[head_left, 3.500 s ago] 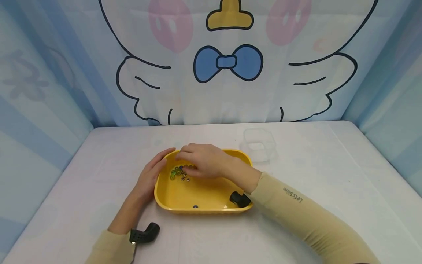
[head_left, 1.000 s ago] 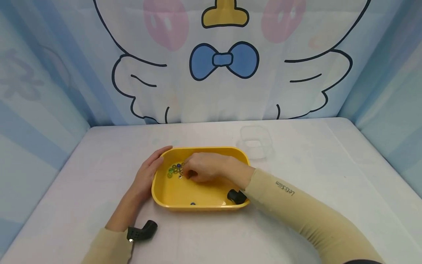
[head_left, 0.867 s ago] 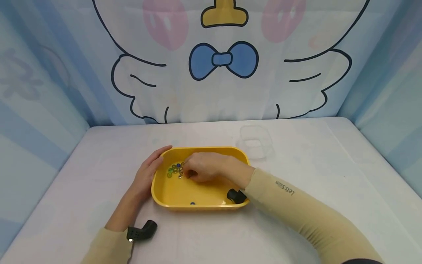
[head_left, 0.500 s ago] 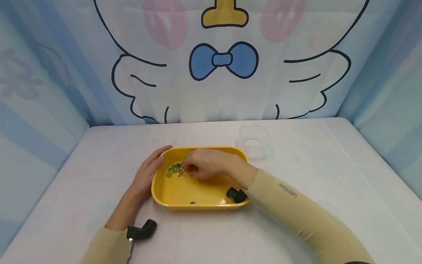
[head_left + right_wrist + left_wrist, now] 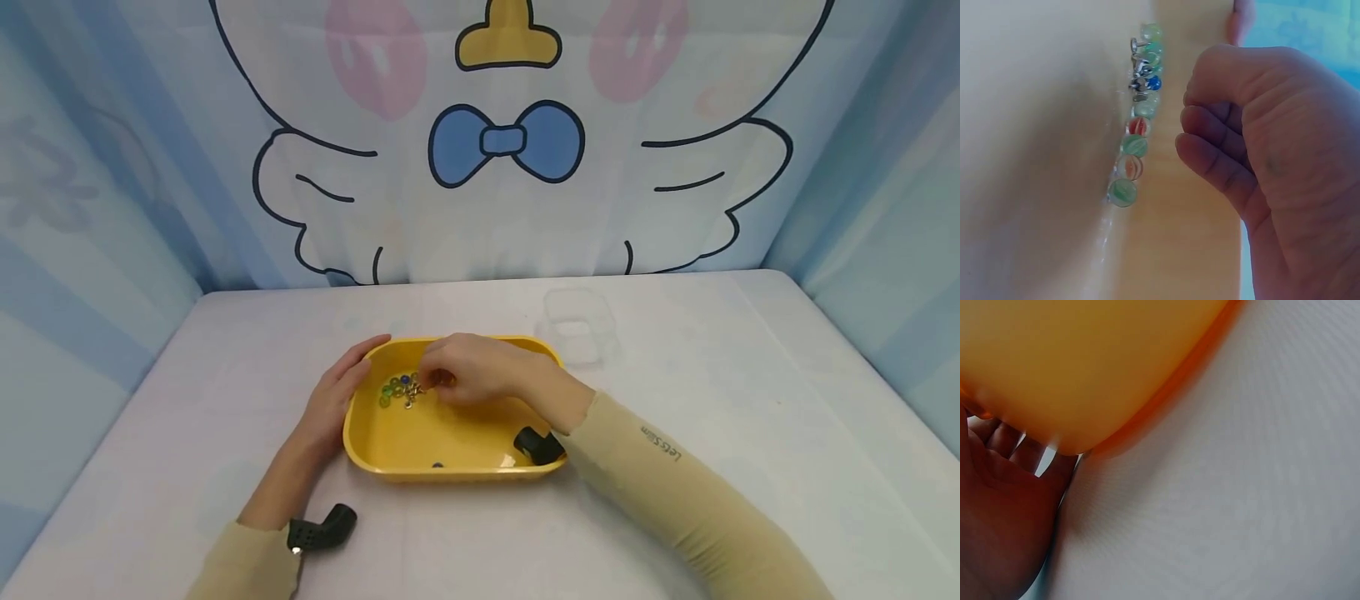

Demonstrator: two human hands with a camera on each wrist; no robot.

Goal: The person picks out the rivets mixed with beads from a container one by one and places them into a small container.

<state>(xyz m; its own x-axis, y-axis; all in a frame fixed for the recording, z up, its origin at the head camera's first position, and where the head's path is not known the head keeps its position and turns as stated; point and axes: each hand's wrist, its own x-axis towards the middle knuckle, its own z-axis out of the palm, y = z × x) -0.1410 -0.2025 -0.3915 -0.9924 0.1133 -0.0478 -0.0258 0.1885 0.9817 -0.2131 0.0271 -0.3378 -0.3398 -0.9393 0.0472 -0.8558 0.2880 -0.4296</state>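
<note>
A yellow tray (image 5: 397, 442) stands on the table. My left hand (image 5: 333, 400) lies along its left end, fingers straight against the outer wall in the left wrist view. Over the tray's back half is my right hand (image 5: 476, 367), its fingers curled. Nothing shows between them, though the inside of the grip is partly hidden. Left of its fingertips are several glass marbles (image 5: 393, 388) and small silver metal pieces (image 5: 408, 404). The right wrist view shows swirled marbles (image 5: 1123, 193) and silver pieces (image 5: 1141, 65) in a row, apart from the fingers.
A lone blue marble (image 5: 437, 466) lies at the tray's front wall. Behind the tray's right end stands a clear plastic box (image 5: 576, 329). A white cloth (image 5: 712, 375) covers the table, with a printed curtain (image 5: 510, 225) behind it.
My right hand lowered into the tray with its fingers curling, then shifted slightly toward the back. The left hand has stayed at the tray's left end.
</note>
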